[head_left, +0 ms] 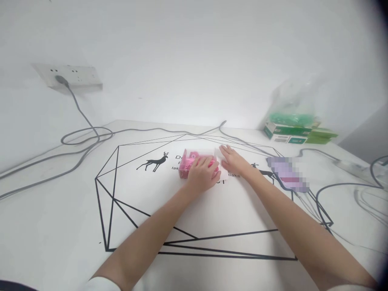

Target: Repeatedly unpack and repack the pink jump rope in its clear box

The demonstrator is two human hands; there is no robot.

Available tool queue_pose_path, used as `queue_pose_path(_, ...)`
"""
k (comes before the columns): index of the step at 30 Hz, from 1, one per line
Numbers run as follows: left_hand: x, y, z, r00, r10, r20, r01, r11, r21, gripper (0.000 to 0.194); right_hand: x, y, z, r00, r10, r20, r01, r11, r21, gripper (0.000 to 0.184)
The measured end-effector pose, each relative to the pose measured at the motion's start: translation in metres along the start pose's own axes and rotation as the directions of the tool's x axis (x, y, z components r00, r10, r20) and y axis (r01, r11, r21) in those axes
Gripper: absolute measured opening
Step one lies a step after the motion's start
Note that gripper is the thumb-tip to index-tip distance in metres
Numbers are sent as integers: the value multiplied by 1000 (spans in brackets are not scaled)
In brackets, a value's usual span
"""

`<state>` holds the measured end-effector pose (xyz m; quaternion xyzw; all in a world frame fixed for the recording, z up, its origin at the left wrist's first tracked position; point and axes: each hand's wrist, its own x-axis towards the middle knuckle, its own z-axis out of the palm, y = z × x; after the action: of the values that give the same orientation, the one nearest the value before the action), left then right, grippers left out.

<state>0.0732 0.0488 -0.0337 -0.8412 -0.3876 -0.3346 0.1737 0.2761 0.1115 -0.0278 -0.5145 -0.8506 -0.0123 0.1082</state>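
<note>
On a patterned white surface (233,218), the left grip (202,175) covers a pink-filled box (186,164), pinch unclear, the right grip (235,160) spread alongside

2 white sleeves (101,284), bare forearms (153,234)

Clock directions are from the clear plastic box (184,167): colourless walls, bright pink contents (194,155). The flat white table surface (227,214) bears a pattern of straight black lines (113,198) forming an angular, many-sided outline, black lettering (235,175), and solid black deer silhouettes at 9 o'clock (154,163) and 3 o'clock. At 10 o'clock: rectangular white socket panel (85,76), round grey plug (61,80), thin grey cable (79,107). At 2 o'clock: transparent plastic bag (292,118), vivid green inside. Between 2 and 3 o'clock: green-and-white rectangular carton (289,129); plain lime-green box (323,136). At 3 o'clock: flat lilac oblong (281,167), pixelated, pinkish band. White sleeve (101,285) at 7 o'clock. Wall (188,72) at 12 o'clock: greyish white.
</note>
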Motion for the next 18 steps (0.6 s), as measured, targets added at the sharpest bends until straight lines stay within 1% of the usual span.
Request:
queue_pose_path(2, 1, 0, -1, 1000, -2, -1, 2, 1000, -11, 24, 11, 6, -8, 999, -10, 53, 7, 998, 57, 75)
queue_pose_path(4, 2, 0, -2, 1000, 3, -3, -4, 1000, -24, 24, 21, 9, -14, 992, -49, 113, 34, 991, 133, 86)
queue_pose_path(6, 2, -2, -2, 1000, 17, -6, -18, 999, -35, 24, 29, 12, -17, 985, -102, 137, 74, 978, 196, 91)
queue_pose_path(7, 3, -2, -2, 1000, 25, -5, -25, 999, -41, 24, 32, 13, -18, 983, -125, 138, 93, 972, 214, 91)
queue_pose_path(9, 3, -3, -3, 1000, 24, -2, -24, 998, -51, 24, 38, 15, -18, 979, -153, 137, 120, 968, 220, 83)
queue_pose_path(11, 3, -3, -3, 1000, 16, 18, -14, 998, -68, 25, 40, 16, -18, 976, -172, 135, 144, 969, 200, 69)
queue_pose_path(13, 3, -3, -4, 999, 3, 44, 1, 996, -91, 27, 40, 18, -18, 977, -187, 104, 166, 969, 181, 59)
queue_pose_path(15, 3, -2, -4, 998, -10, 63, 17, 994, -112, 30, 37, 19, -18, 982, -185, 47, 175, 971, 164, 54)
queue_pose_path(18, 3, -2, -4, 998, -21, 63, 29, 992, -126, 29, 28, 18, -19, 989, -146, -33, 149, 981, 121, 50)
